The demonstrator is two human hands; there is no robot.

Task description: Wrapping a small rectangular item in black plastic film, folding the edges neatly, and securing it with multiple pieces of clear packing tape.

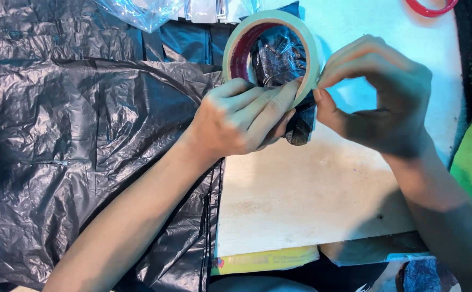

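Tape roll (pixel 273 51), far centre above the wooden board (pixel 306 194), is clamped by the left hand (pixel 241 116); right hand (pixel 382 97) fingertips are pinched at its edge, probably on the tape end. The end could tear or restick if pulled crookedly.

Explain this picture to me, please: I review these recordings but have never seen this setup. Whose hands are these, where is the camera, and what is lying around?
There is no machine here. A person wears a camera on the head, so the single picture looks down on their own two bare hands. The left hand grips a roll of pale tape with a dark red core, held upright. The right hand pinches at the roll's outer edge with thumb and fingertips. A small crumpled piece of black plastic sits between the hands. Underneath lies a light wooden board; to the left spread black plastic bags. A red ring peeks in at the top, and clear plastic at top left.
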